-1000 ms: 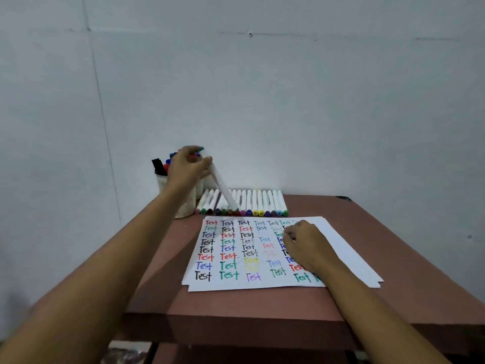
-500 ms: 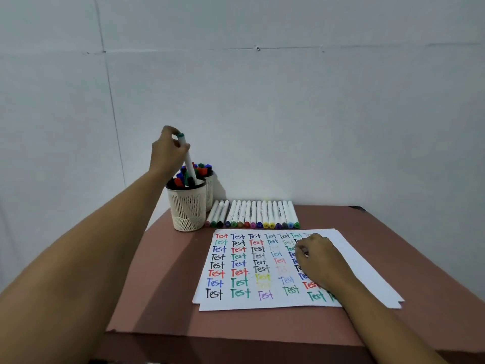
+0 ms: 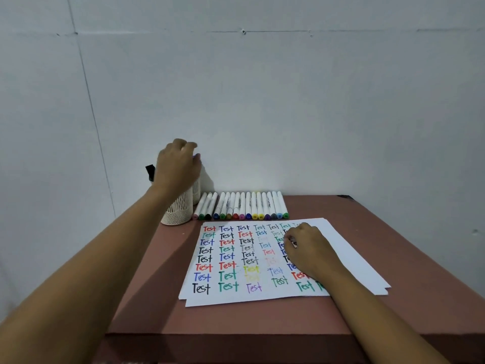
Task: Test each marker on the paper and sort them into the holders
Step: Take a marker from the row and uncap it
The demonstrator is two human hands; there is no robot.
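Left hand [image 3: 178, 166]: fingers are curling directly over the holders [image 3: 176, 214]; any grasp cannot be told. Right hand [image 3: 308, 249]: fingers are curling on the paper [image 3: 236, 295], grasp unclear; the marker row [image 3: 244, 206] is lying just beyond them on the desk [image 3: 393, 258].

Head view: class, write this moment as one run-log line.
left hand over mesh holder, grip unclear | right hand curled on test paper | marker row lies beyond paper
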